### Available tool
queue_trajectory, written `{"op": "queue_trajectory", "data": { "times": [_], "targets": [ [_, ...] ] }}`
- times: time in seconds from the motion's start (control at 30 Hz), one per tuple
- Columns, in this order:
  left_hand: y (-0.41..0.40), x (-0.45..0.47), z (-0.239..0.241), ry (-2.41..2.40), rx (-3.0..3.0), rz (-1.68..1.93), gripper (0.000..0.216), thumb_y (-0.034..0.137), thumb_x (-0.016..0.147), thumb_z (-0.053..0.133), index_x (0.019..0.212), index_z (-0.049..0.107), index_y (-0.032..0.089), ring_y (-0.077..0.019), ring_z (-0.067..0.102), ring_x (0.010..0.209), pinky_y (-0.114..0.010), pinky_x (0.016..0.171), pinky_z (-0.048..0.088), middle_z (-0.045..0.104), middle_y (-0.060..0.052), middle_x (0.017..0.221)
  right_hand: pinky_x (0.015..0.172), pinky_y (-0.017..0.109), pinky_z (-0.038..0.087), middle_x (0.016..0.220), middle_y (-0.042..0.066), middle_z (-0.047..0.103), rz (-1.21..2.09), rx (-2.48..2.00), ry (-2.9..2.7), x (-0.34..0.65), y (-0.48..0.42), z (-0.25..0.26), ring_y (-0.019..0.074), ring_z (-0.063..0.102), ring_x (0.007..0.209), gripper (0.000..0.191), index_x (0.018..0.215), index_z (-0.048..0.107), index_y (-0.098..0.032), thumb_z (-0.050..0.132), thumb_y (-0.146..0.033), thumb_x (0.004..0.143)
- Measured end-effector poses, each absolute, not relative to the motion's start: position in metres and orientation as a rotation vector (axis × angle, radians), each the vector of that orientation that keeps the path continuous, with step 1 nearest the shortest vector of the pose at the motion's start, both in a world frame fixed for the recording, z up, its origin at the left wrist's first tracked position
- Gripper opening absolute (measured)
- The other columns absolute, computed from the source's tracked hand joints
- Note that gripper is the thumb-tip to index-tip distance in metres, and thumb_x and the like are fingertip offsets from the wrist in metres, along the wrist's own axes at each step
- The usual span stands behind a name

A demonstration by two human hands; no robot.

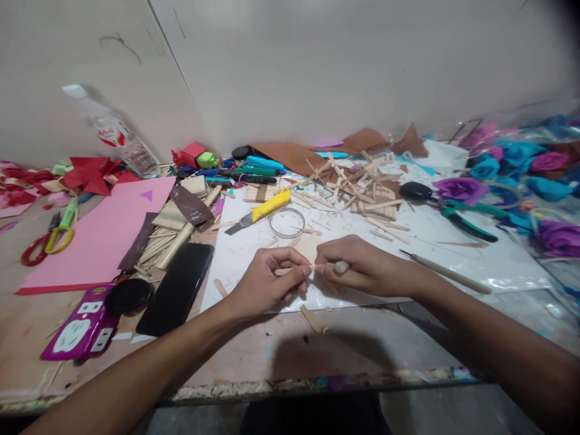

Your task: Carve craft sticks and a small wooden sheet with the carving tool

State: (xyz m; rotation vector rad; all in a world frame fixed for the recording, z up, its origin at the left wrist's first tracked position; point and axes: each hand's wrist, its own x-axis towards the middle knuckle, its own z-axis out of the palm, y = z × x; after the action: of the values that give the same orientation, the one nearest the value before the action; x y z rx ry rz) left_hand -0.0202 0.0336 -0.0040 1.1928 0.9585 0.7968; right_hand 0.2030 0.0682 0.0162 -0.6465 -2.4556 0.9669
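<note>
My left hand point(276, 278) pinches a thin wooden craft stick point(284, 272) between thumb and fingers, low over a white sheet point(417, 254). Close against it, my right hand point(362, 266) is closed around a wooden-handled tool point(341, 266). Only the round end of its handle shows; its working tip is hidden by my fingers. Just beyond the hands lie a metal ring point(287, 209) and a yellow utility knife point(267, 207) with its blade out. To the right rests a slim carving tool point(446, 272) with a wooden handle.
Behind is a pile of crossed wooden sticks point(357, 181). Green-handled pliers point(469, 222) and paper flowers point(462, 187) sit right. On the left are a black phone point(176, 290), a purple power strip point(79, 326), scissors point(58, 235), pink paper point(102, 235) and a plastic bottle point(118, 136).
</note>
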Motion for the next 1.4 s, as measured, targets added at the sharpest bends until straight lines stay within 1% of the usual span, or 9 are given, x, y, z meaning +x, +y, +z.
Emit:
{"op": "queue_trajectory", "data": {
  "times": [0.2,0.37,0.67,0.83,0.97,1.07,1.13,1.27,1.4],
  "targets": [
    [0.033,-0.02,0.001,1.015,1.41,0.835,0.018,0.029,0.087,0.073,0.078,0.071,0.014,-0.008,0.057,0.053,-0.017,0.051,0.041,0.068,-0.001,0.062,0.063,0.023,0.034,0.069,-0.002,0.057,0.959,-0.661,-2.483,0.203,0.068,0.017,0.0098,0.047,0.063,0.027,0.078,0.058,-0.016,0.053,-0.024,0.103],
    [0.033,-0.02,0.001,1.012,1.527,0.824,0.019,0.025,0.09,0.067,0.075,0.069,0.014,-0.0089,0.057,0.058,-0.018,0.057,0.044,0.065,0.0,0.063,0.062,0.023,0.034,0.069,-0.002,0.055,0.951,-0.654,-2.502,0.203,0.067,0.019,0.0102,0.046,0.062,0.026,0.078,0.057,-0.016,0.053,-0.024,0.103],
    [0.034,-0.021,0.003,1.079,1.508,0.871,0.02,0.028,0.089,0.067,0.074,0.066,0.015,-0.0083,0.051,0.056,-0.018,0.053,0.039,0.06,0.002,0.061,0.063,0.022,0.038,0.067,-0.001,0.06,0.949,-0.707,-2.392,0.205,0.07,0.02,0.01,0.051,0.061,0.033,0.079,0.062,-0.015,0.048,-0.029,0.106],
    [0.036,-0.023,0.001,1.083,1.504,0.9,0.02,0.028,0.09,0.067,0.074,0.065,0.016,-0.0084,0.049,0.055,-0.019,0.054,0.038,0.059,0.002,0.061,0.061,0.022,0.038,0.068,-0.002,0.063,0.876,-0.775,-2.38,0.208,0.07,0.019,0.01,0.052,0.06,0.023,0.09,0.069,-0.015,0.055,-0.028,0.103],
    [0.035,-0.022,0.0,1.08,1.472,0.895,0.021,0.029,0.091,0.066,0.075,0.064,0.016,-0.0077,0.047,0.055,-0.019,0.053,0.037,0.057,0.003,0.062,0.057,0.022,0.034,0.064,-0.003,0.059,0.795,-0.786,-2.408,0.206,0.067,0.017,0.0093,0.048,0.056,0.02,0.093,0.07,-0.015,0.059,-0.03,0.101],
    [0.034,-0.022,0.0,1.085,1.448,0.879,0.021,0.029,0.092,0.066,0.076,0.064,0.016,-0.007,0.045,0.053,-0.019,0.051,0.035,0.056,0.004,0.061,0.059,0.022,0.035,0.067,-0.004,0.06,0.701,-0.769,-2.433,0.204,0.066,0.015,0.0093,0.049,0.057,0.018,0.104,0.069,-0.015,0.065,-0.032,0.099],
    [0.034,-0.021,0.0,1.081,1.437,0.876,0.019,0.028,0.091,0.066,0.077,0.065,0.015,-0.007,0.045,0.053,-0.019,0.051,0.034,0.057,0.004,0.06,0.06,0.023,0.034,0.071,-0.002,0.063,0.609,-0.733,-2.484,0.203,0.065,0.013,0.0105,0.051,0.06,0.019,0.106,0.067,-0.016,0.063,-0.034,0.101],
    [0.033,-0.019,0.0,1.063,1.382,0.863,0.018,0.029,0.088,0.067,0.077,0.065,0.015,-0.0077,0.048,0.051,-0.019,0.05,0.034,0.057,0.003,0.057,0.058,0.026,0.026,0.074,0.001,0.062,0.338,-0.649,-2.607,0.204,0.067,0.007,0.0126,0.049,0.062,0.023,0.095,0.063,-0.018,0.048,-0.031,0.108],
    [0.033,-0.018,0.0,1.054,1.372,0.855,0.018,0.03,0.088,0.068,0.078,0.065,0.015,-0.0075,0.047,0.051,-0.019,0.049,0.034,0.057,0.003,0.057,0.057,0.028,0.022,0.075,0.0,0.06,0.264,-0.637,-2.671,0.206,0.07,0.004,0.0122,0.045,0.06,0.018,0.094,0.062,-0.019,0.048,-0.024,0.105]
  ]
}}
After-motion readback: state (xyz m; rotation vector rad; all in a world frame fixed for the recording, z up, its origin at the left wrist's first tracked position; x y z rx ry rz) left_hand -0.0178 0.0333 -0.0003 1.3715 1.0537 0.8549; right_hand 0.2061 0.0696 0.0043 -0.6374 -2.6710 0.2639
